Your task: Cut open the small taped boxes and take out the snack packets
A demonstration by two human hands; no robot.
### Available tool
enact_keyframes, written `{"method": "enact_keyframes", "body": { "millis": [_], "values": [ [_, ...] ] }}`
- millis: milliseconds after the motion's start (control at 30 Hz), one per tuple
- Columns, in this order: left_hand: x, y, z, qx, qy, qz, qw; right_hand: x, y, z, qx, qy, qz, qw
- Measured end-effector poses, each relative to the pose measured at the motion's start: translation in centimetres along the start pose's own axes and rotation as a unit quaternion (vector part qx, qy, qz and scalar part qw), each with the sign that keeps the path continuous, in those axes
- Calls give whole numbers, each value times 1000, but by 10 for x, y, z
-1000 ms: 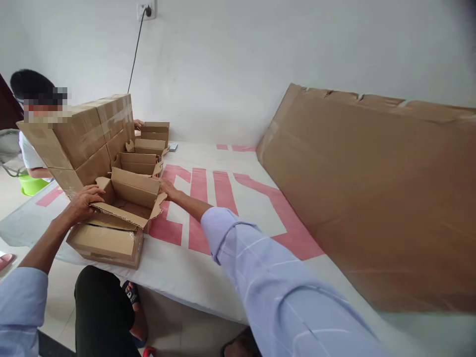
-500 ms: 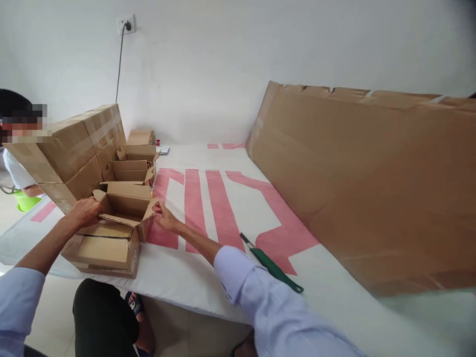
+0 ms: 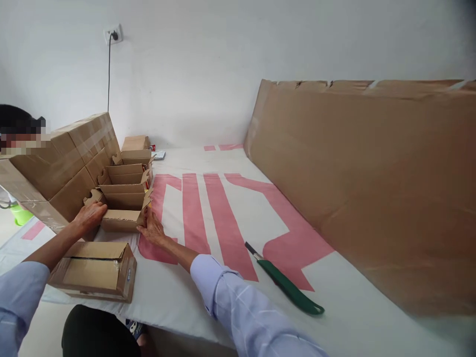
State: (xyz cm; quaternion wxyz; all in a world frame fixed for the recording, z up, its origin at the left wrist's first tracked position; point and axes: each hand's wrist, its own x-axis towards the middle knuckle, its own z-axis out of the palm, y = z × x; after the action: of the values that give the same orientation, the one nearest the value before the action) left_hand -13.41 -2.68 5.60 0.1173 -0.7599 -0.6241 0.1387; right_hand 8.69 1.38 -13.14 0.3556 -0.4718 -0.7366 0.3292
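Observation:
An open cardboard box [image 3: 121,223] stands on the white and pink cloth at the left, its flaps up or loose. At its left side is my left hand [image 3: 91,217], fingers closed over the edge by the flap. My right hand [image 3: 152,227] grips the right side, near that side's raised flap. Right behind it stands another open box [image 3: 124,173], with a further open box [image 3: 136,157] beyond. Closer to me lies a closed, taped carton [image 3: 92,267], apart from the held box.
Stacked taped cartons [image 3: 70,158] line the left side, with a co-worker's head [image 3: 17,119] behind them. A large cardboard sheet [image 3: 353,188] leans on the right. A green-handled tool [image 3: 290,287] lies on the cloth. A small carton [image 3: 136,143] stands near the wall.
Both hands have shifted the open box away from me, toward the open box behind. A gap now separates it from the taped carton in front. The view has also moved slightly.

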Motion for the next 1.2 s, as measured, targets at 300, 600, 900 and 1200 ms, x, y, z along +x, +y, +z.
{"method": "enact_keyframes", "body": {
  "millis": [300, 600, 900, 1200],
  "values": [
    [61, -14, 17, 19, 13, 6, 1000, 48, 21, -4, 7, 8, 15, 1000],
    [90, -21, 20, 31, 3, -10, 999, 79, 31, -8, -2, -2, 14, 1000],
    [107, -17, 19, 24, 4, -19, 1000, 102, 39, -14, -11, -3, 28, 1000],
    [129, -23, 27, 9, 14, -36, 999, 124, 48, -13, -15, 0, 40, 999]
  ]
}}
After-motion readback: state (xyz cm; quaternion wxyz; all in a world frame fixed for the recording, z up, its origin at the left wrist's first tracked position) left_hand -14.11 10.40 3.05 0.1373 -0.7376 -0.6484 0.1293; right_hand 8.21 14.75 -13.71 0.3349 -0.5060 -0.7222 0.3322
